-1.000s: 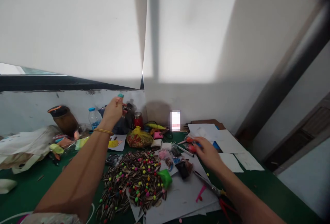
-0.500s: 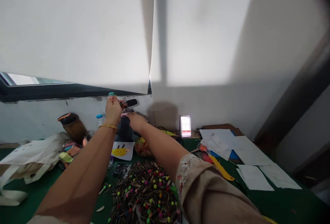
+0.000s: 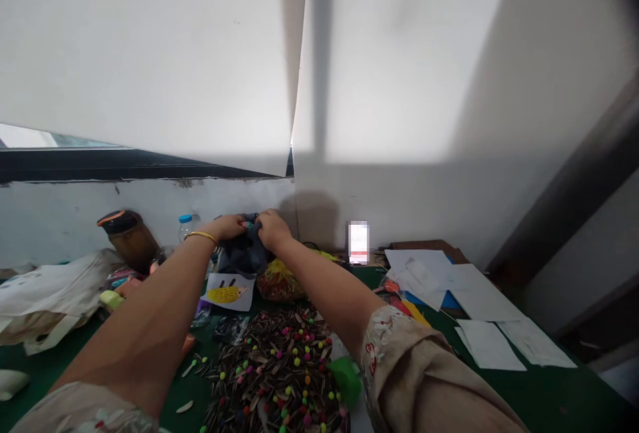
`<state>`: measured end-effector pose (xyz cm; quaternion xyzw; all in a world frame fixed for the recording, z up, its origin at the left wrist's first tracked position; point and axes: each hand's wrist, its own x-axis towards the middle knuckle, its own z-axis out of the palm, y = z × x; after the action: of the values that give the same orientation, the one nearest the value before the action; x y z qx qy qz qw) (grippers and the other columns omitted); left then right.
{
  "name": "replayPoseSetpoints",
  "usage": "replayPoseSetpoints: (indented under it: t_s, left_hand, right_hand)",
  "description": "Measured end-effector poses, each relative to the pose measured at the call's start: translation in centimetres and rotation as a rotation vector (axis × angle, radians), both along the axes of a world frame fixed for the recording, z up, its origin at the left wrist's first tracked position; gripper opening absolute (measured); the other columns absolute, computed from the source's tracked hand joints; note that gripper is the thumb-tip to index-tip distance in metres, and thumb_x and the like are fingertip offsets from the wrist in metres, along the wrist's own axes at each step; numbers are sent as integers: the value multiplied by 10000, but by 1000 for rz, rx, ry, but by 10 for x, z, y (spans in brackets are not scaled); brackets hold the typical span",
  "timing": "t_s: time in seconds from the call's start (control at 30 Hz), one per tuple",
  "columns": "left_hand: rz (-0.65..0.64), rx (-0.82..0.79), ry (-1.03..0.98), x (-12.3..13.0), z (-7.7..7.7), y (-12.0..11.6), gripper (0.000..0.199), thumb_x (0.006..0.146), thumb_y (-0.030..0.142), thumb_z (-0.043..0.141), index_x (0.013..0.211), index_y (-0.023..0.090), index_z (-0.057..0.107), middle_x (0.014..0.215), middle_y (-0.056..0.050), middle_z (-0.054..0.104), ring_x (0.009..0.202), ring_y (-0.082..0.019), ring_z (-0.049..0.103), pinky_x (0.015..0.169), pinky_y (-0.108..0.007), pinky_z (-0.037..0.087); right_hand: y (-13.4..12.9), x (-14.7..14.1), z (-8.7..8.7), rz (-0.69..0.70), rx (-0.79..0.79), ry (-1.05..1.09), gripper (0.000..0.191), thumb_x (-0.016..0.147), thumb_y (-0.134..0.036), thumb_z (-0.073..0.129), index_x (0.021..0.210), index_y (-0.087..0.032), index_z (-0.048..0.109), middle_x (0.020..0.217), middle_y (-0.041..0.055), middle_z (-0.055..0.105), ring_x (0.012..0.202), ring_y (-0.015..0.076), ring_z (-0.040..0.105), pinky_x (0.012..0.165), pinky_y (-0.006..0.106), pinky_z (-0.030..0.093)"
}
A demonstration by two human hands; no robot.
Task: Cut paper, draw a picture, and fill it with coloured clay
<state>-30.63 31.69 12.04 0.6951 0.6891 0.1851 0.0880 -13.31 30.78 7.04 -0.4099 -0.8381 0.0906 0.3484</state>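
Note:
A dark grey cloth bag stands at the back of the green table, against the wall. My left hand is closed at its upper left edge, with a bit of something teal at the fingertips. At the bag's upper right, my right hand grips the dark fabric. Just in front of the bag lies a white paper with a yellow hedgehog drawing. Nearer to me spreads a pile of sunflower seeds mixed with small coloured balls.
A brown bottle, a blue-capped bottle and a white tote bag are at the left. A lit phone stands by the wall. White papers lie at the right.
Both hands have come down onto the grey bag, whose top now looks bunched up. The keys with a black fob seen at my left hand are out of sight.

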Motion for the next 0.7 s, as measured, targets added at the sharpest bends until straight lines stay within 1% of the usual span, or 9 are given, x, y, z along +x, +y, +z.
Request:
replayPoseSetpoints:
  t_s: [0.07,0.17,0.23,0.3,0.37,0.43,0.53,0.6,0.7]
  left_hand:
    - [17,-15,25,-1,-7,-2,137,624,322,615,707,229,673,706,-21,709,730,-238,666,722,-304,489]
    - [92,42,50,-3,-11,-5,248,666,382,615,838,206,647,809,-78,718,786,-265,667,696,-316,483]
    - [139,88,60,-6,-6,-7,360,658,465,652,882,187,612,815,-112,702,781,-290,661,662,-332,480]
    - [133,119,56,-9,4,-8,451,631,543,686,889,185,593,785,-104,686,738,-283,654,620,-322,473]
    - [56,133,34,-10,14,-7,473,629,589,690,867,191,597,740,-73,671,697,-255,647,595,-297,467]
    - [-81,80,4,-12,23,-7,478,628,606,693,861,194,626,743,-61,679,712,-248,651,603,-283,474]
    - [-277,-109,16,-13,26,-8,576,552,562,764,1012,227,672,950,-71,726,875,-287,671,685,-286,502]
    - [-321,-174,129,-12,22,-11,741,463,479,828,1152,275,649,1107,-79,708,984,-326,658,752,-310,506]
    - [-281,-104,349,-9,10,-16,876,417,345,851,1255,306,597,1166,-114,684,1044,-365,633,842,-371,483]
  right_hand:
    - [-1,-1,0,48,-2,23,226,846,-134,479,999,-199,631,1139,53,556,1015,179,549,910,277,439]
    - [-2,-1,0,115,-2,39,236,801,-132,522,996,-200,637,1161,42,564,1057,177,531,939,264,427]
    - [1,2,1,124,-10,41,205,766,-176,570,953,-197,653,1143,44,584,1065,189,528,940,257,427]
    - [7,6,2,95,-36,55,178,754,-214,569,900,-184,668,1088,57,613,1040,207,541,917,265,440]
    - [15,11,2,40,-70,76,201,767,-220,516,874,-168,678,1017,70,640,985,218,562,874,277,455]
    - [22,15,1,-3,-101,92,235,767,-220,482,858,-154,688,949,73,662,927,220,579,827,276,461]
    - [26,18,-1,-25,-133,103,241,755,-228,483,825,-152,701,856,59,681,844,205,596,757,253,458]
    - [26,18,-3,-31,-148,106,243,759,-234,479,818,-157,702,807,48,683,786,191,600,712,239,454]
    - [25,18,-7,-37,-157,100,228,759,-239,487,795,-158,697,782,49,685,746,184,596,684,234,450]
